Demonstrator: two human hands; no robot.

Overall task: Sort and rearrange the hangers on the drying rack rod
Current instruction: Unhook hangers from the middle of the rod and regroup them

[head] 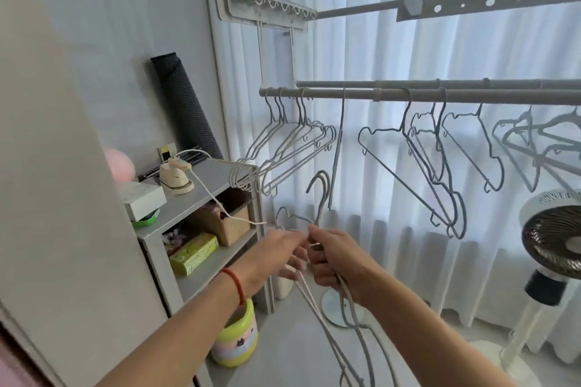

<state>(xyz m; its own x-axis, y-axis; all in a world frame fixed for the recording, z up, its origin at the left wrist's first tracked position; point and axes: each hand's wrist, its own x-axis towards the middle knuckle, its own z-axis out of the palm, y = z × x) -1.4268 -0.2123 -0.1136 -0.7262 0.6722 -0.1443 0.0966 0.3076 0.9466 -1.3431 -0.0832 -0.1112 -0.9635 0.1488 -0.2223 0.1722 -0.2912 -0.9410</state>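
Note:
The grey drying rack rod [345, 93] runs across the middle of the head view. Several pale grey hangers [292, 148] hang bunched at its left end. Several darker blue-grey hangers [440, 160] hang spread along the right part. Below the rod, both hands meet on a bundle of held hangers [320, 195], whose hooks point up and whose frames trail down to the bottom edge. My right hand [339, 261] grips the bundle at the necks. My left hand [276, 254], with a red cord at the wrist, pinches the same bundle from the left.
A grey shelf unit [195, 201] stands at the left with a small iron [176, 176], its white cable and boxes. A striped yellow bin [235, 336] sits on the floor. A fan [553, 245] stands at the right. White curtains hang behind the rack.

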